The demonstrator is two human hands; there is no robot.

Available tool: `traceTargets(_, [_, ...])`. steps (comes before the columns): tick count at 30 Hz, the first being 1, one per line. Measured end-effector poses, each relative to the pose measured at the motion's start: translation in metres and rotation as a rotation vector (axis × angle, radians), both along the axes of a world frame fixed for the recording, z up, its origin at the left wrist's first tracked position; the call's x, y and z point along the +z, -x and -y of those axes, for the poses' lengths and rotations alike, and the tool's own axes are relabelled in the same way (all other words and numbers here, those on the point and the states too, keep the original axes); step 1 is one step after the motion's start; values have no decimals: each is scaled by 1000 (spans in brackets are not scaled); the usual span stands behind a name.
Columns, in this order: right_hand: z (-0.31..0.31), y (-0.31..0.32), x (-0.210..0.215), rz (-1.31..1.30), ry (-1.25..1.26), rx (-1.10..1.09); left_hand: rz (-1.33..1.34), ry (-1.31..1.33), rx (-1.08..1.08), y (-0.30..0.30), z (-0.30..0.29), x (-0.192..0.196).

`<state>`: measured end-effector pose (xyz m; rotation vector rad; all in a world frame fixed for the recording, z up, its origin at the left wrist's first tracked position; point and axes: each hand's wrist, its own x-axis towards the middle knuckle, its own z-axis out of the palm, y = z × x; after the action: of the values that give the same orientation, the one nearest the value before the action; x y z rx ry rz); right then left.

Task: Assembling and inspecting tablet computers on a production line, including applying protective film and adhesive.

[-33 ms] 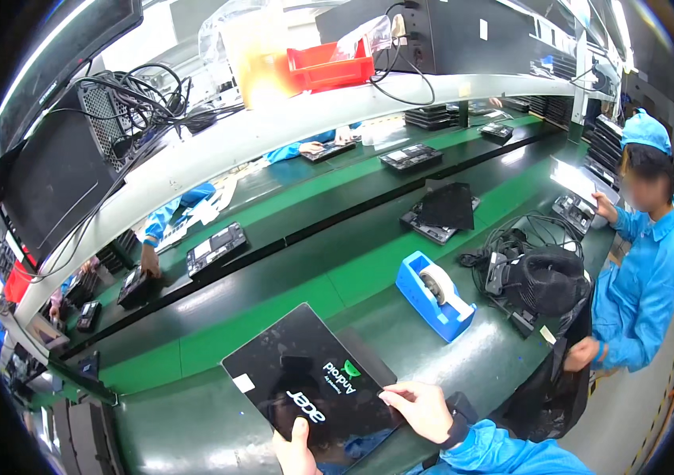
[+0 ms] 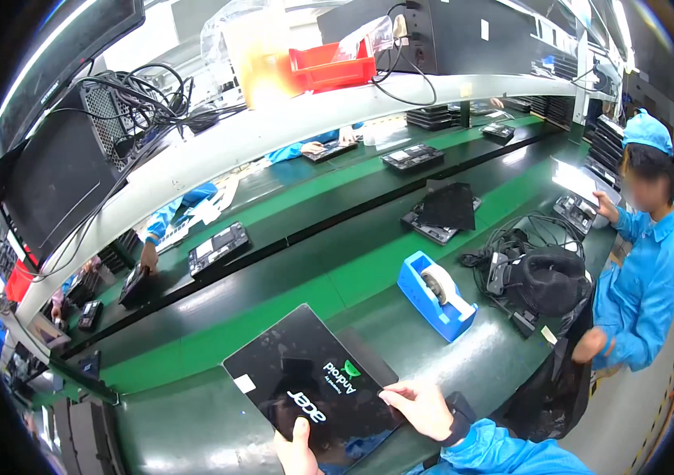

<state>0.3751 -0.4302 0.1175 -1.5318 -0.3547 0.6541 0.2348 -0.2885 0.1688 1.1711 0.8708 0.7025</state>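
Note:
A black tablet, its screen lit with white lettering and a green logo, is tilted up over the near part of the bench. My left hand grips its lower edge, thumb on the front face and the other fingers hidden behind. With thumb and forefinger my right hand pinches the tablet's right edge; whether something small is also in the pinch I cannot tell. A white sticker is on the screen's left side. Partly hidden behind the tablet is a dark flat panel.
A blue tape dispenser stands ahead, right of the tablet. Beyond it are a black bag with cables and a co-worker. Open devices lie along the green line. Overhead, a white shelf carries a red bin.
My hands and the tablet hold almost the same place. The co-worker's lower hand has shifted slightly up and right. At the far left, a person's hand has tipped a device more upright.

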Motion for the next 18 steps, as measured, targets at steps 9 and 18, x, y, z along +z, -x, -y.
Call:
traceTargets(9, [4,-22,5,-300,-13,664,-23,116,-251,18,-38,4])
traceTargets(18, [-28,22,27,-618,-447,293,902,456,-398,26,-21,-21])
